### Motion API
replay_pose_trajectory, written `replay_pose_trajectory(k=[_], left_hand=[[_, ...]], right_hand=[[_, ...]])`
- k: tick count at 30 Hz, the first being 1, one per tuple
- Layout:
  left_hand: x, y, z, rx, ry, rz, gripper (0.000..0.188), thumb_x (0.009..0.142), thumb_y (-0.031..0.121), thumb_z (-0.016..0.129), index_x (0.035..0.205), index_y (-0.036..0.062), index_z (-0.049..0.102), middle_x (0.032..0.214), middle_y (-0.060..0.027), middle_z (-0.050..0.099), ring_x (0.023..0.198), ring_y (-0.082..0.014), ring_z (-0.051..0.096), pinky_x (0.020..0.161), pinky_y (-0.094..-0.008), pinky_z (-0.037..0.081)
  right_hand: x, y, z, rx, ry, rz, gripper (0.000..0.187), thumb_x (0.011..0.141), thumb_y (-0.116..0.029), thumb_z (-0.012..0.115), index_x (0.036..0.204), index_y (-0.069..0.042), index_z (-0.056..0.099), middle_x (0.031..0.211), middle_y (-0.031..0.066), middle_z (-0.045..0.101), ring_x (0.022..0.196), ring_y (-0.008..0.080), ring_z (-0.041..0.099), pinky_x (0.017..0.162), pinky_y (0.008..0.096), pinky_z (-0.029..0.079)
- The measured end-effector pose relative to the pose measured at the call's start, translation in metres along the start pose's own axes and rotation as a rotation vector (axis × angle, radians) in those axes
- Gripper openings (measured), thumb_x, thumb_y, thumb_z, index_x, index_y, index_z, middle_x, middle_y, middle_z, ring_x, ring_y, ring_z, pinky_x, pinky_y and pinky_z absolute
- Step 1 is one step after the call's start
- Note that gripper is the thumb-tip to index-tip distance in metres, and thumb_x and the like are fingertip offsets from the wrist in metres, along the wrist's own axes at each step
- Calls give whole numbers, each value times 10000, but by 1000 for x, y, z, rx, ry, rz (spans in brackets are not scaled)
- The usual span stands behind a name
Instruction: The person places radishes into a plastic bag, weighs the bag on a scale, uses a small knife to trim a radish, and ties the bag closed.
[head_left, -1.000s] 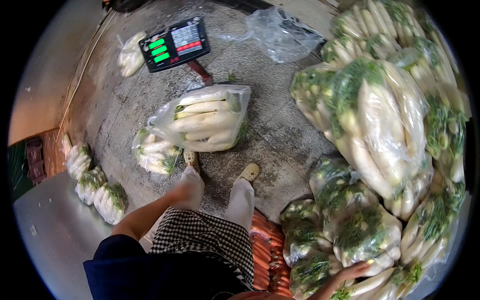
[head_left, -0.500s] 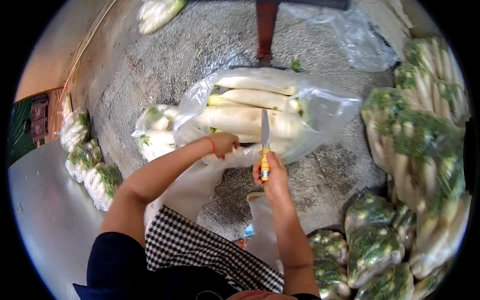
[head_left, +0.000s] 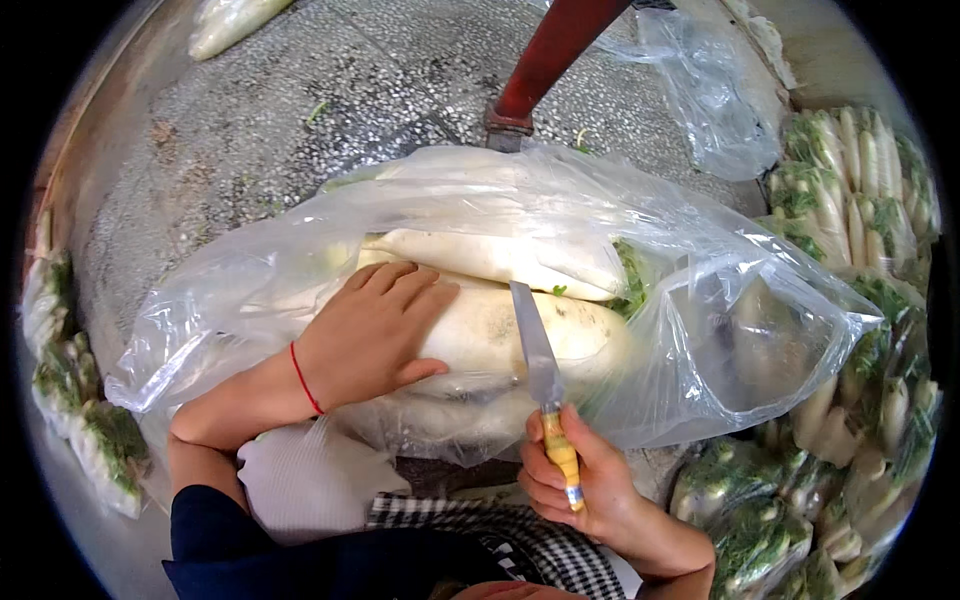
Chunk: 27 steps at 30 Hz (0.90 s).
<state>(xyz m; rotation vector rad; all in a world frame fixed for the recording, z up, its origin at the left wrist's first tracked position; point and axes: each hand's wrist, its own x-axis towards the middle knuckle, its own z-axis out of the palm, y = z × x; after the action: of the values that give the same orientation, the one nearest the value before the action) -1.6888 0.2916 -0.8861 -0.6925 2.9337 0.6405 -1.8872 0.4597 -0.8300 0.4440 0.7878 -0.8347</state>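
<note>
Large white radishes (head_left: 500, 258) lie side by side in a big clear plastic bag (head_left: 240, 255), which is open in the middle. My left hand (head_left: 375, 320), with a red string at its wrist, rests flat with fingers spread on a thick radish (head_left: 480, 330). In my right hand (head_left: 580, 475) is a knife (head_left: 540, 365) with a yellow handle, its blade pointing away from me. The blade's tip is over the thick radish; whether it touches cannot be told. Green leaf stubs (head_left: 630, 278) show at the radishes' right ends.
Bagged radishes with green tops (head_left: 850, 180) are heaped along the right side, more bags (head_left: 750, 500) at the lower right. Other bagged radishes (head_left: 85, 410) line the left edge. A red metal leg (head_left: 550, 60) stands beyond the bag, near a crumpled plastic sheet (head_left: 715, 95).
I have leaned closer to the bag. My left hand has gone from the bag's near edge to flat on the thick radish. The knife stays in my right hand, now nearer the radishes' right part.
</note>
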Motion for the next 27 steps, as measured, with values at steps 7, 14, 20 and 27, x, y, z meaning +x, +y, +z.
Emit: replay_pose_trajectory(k=[7, 14, 20, 27], left_hand=[[0, -12, 12, -267, -17, -48, 719, 683, 391, 729, 1254, 42, 466, 1179, -140, 518, 1096, -325, 475, 942, -408, 384], [1, -19, 17, -268, -13, -18, 705, 690, 411, 724, 1242, 41, 488, 1134, -115, 515, 1037, -295, 501, 902, -395, 408], [-4, -24, 16, -325, -23, -8, 716, 680, 392, 740, 1256, 52, 485, 1138, -112, 514, 1040, -296, 502, 895, -390, 412], [-5, -26, 22, -374, 9, -21, 729, 592, 414, 776, 1151, 28, 509, 1134, -117, 525, 1048, -303, 482, 915, -407, 369]], right_hand=[[14, 26, 12, 140, 95, -185, 375, 987, -453, 288, 954, -110, 434, 583, 15, 362, 436, 106, 323, 341, 229, 263], [33, 50, 14, 122, 133, -321, 382, 975, -470, 310, 951, -110, 434, 570, 19, 365, 412, 101, 315, 315, 219, 248], [40, 59, 22, 126, 215, -365, 378, 978, -469, 304, 962, -111, 424, 568, 21, 366, 401, 99, 305, 310, 219, 242], [44, 66, 19, 114, 231, -418, 364, 992, -427, 276, 962, -98, 430, 573, 28, 363, 404, 114, 307, 321, 247, 262]])
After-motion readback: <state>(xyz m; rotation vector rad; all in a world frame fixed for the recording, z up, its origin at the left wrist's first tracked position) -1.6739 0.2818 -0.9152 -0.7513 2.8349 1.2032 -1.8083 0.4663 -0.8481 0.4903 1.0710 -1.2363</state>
